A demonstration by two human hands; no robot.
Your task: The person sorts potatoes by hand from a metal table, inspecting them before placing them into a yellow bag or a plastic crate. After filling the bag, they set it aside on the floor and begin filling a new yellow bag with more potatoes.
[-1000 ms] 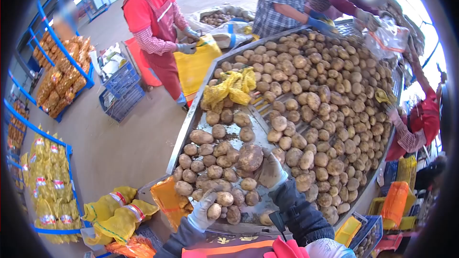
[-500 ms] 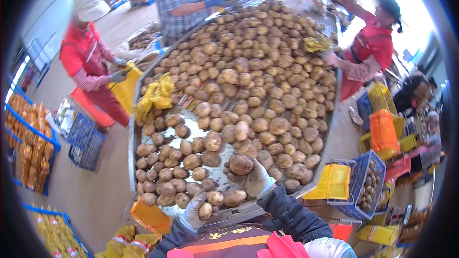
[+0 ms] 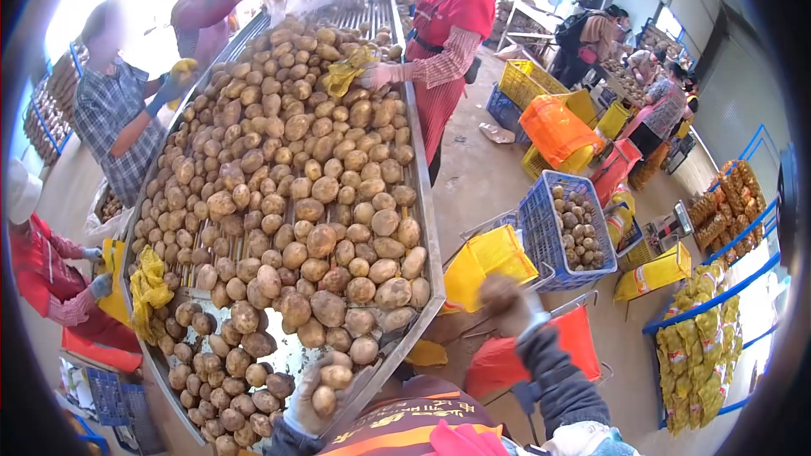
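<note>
The 2 hands are well apart. The left hand (image 3: 306, 408), low at the near end of the bench (image 3: 427, 245), curls round at least 2 small potatoes (image 3: 329, 387). The right hand (image 3: 514, 314) is out beyond the bench's right edge, closed on 1 dark potato (image 3: 498, 294); both are blurred.

A large heap of potatoes (image 3: 296, 194) covers most of the bench, with a looser group (image 3: 232, 371) at the near left. A yellow net (image 3: 150, 287) lies at the left edge, and a second net (image 3: 346, 72) lies farther up on the right, by the hand of a person in red (image 3: 452, 13).

Right of the bench are an open yellow bag (image 3: 486, 266), a red bag (image 3: 541, 356) and a blue basket (image 3: 549, 266) holding more potatoes. A person in a checked shirt (image 3: 110, 118) stands at the left side.
</note>
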